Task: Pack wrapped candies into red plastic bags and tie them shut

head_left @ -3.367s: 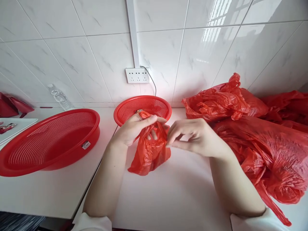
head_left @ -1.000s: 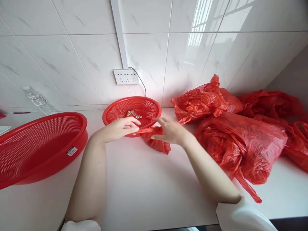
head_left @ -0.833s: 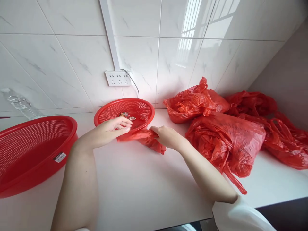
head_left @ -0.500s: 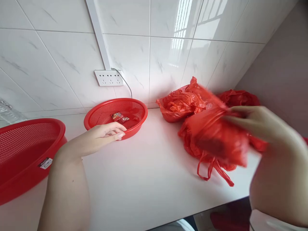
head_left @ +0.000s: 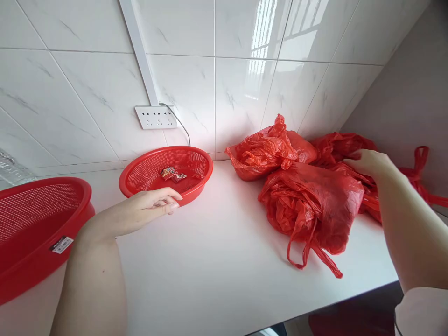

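My left hand [head_left: 157,204] rests at the front rim of a small red plastic basket [head_left: 201,186], fingers loosely stretched and thumb apart. Inside that basket lie a few small printed packets [head_left: 171,174]. At the right, my right hand [head_left: 367,162] reaches over a red plastic bag [head_left: 341,142] at the back of the pile, its fingers apart and partly among the folds. Closer to me lies a filled red plastic bag [head_left: 332,200], with its loop handles hanging forward on the counter. Another bunched red bag [head_left: 262,151] sits against the wall.
A larger red basket [head_left: 79,210] with a label stands at the left on the white counter [head_left: 210,270]. Behind it is a clear plastic container [head_left: 14,170]. A socket strip [head_left: 156,117] with a cable is on the tiled wall. Another red bag [head_left: 418,179] lies far right.
My right hand has let go of the red bag, which now lies on the front of the pile. The hand has moved back toward the rear bags. My left hand stays by the basket.
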### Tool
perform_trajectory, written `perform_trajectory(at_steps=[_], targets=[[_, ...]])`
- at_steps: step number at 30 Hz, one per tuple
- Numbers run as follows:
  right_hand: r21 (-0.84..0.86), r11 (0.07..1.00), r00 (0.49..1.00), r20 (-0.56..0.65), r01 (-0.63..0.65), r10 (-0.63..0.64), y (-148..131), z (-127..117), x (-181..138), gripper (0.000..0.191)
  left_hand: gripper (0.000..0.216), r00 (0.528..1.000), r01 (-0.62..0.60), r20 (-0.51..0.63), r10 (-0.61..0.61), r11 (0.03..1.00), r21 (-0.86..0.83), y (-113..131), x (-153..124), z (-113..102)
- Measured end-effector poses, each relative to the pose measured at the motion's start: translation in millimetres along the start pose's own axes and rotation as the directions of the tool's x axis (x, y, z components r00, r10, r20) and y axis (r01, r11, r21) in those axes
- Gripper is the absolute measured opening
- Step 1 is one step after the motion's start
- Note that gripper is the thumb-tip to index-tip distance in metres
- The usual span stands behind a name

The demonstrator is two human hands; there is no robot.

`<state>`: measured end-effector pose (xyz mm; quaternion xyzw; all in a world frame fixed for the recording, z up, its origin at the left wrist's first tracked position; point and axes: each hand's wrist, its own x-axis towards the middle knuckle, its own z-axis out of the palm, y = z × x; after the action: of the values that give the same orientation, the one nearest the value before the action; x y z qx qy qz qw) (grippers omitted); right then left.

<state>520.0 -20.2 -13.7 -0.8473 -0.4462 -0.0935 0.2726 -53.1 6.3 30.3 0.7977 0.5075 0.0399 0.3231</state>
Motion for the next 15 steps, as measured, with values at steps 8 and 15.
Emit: perform_trajectory(at_steps=[8, 15], targets=[[0.213, 0.872, 0.876, 0.107, 0.442, -0.470, -100, 34, 8, 0.051, 0.041, 0.995, 0.098, -0.021, -0.098, 0.995, 0.022, 11, -6, 4], [0.457, 0.840, 0.939, -0.303, 0.293, -0.162, -163, 25, 17, 0.027, 0.041, 0.998, 0.031, -0.060, -0.035, 0.997, -0.071, 16, -7, 7]])
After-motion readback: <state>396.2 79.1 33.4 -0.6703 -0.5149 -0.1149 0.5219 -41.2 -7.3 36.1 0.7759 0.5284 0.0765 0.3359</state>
